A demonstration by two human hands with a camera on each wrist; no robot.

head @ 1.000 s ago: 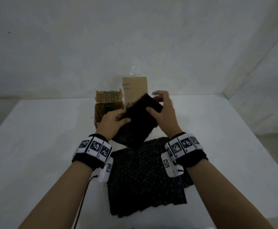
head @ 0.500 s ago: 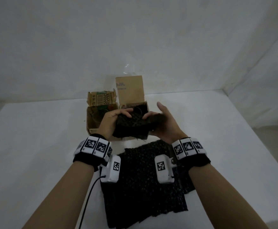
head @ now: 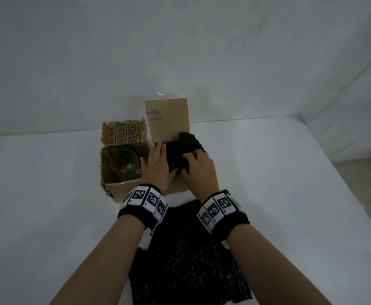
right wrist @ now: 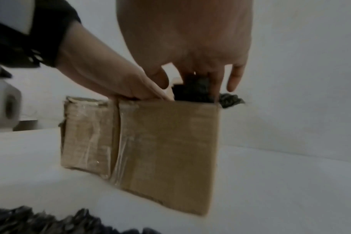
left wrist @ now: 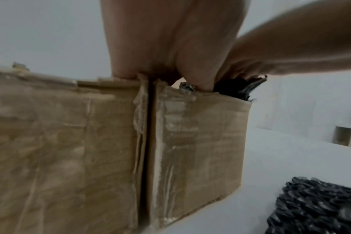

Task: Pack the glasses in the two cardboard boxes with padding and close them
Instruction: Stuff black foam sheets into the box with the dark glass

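The step in hand is padding the right box point(head: 169, 126): both hands push a folded wad of black padding point(head: 184, 148) down into its open top. The left hand point(head: 156, 166) lies with straight fingers against the wad's left side; the right hand point(head: 199, 170) curls its fingers over the top of it, seemingly gripping it, though the wrist views are blurred. Part of the wad bulges over the far right rim. The left box point(head: 123, 186), touching the right one, holds a bare glass point(head: 126, 165). More padding sheets point(head: 186, 260) lie on the desk point(head: 290, 194) near the person. Next, the wad likely needs seating fully before the flap can fold down.
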